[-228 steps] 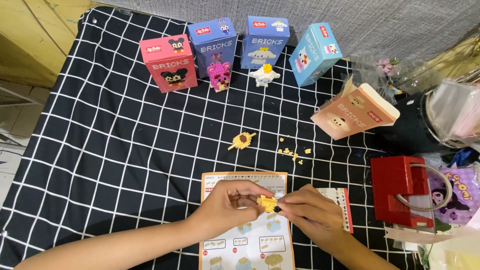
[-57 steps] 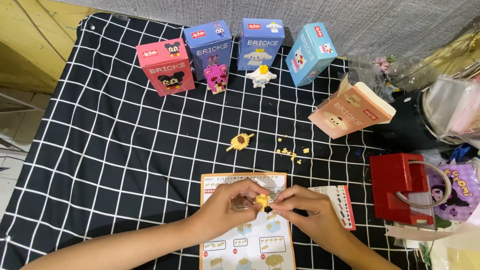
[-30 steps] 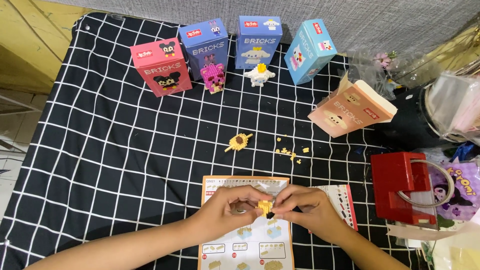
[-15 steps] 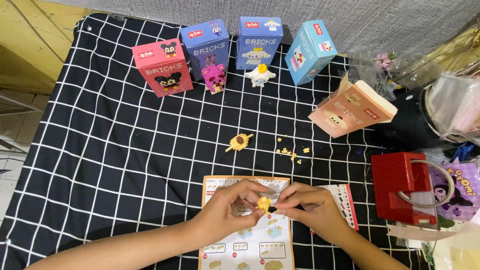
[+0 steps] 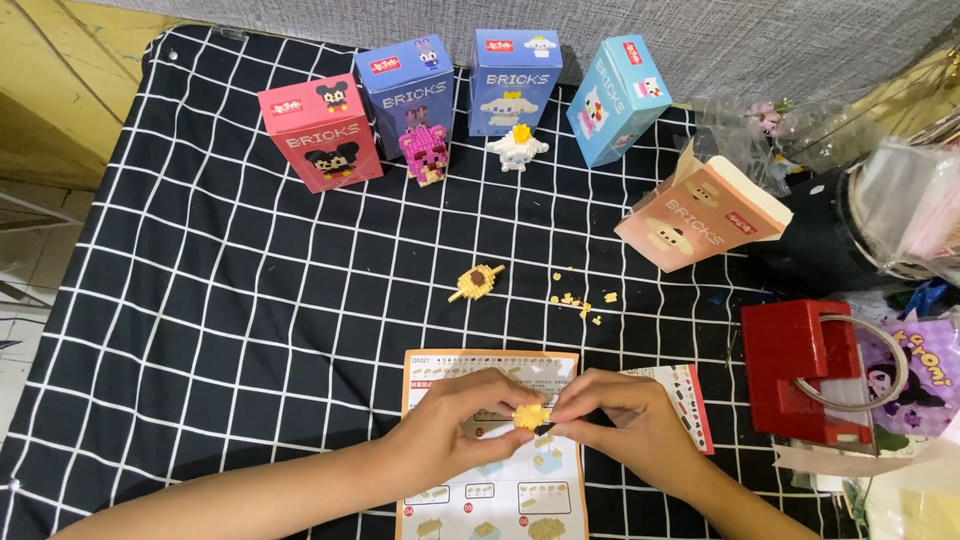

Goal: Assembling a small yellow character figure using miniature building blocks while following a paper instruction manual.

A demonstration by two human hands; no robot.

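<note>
A home hobby corner, surface [image 5: 200, 300] covered with black checked cloth, colourful brick-toy boxes [image 5: 320, 135] standing in a row, small finished figures [image 5: 517, 147], printed instruction sheet [image 5: 490, 480], tiled floor [image 5: 25, 260] beside

pink box [image 5: 320, 135], white figure [image 5: 517, 147], red case [image 5: 803, 370]

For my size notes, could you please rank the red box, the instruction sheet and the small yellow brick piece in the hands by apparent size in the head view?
1. Instruction sheet, partly covered by the hands.
2. Red box.
3. Yellow brick piece, clearly smallest.
The sheet lies nearer the camera, so the first two are uncertain.
</note>
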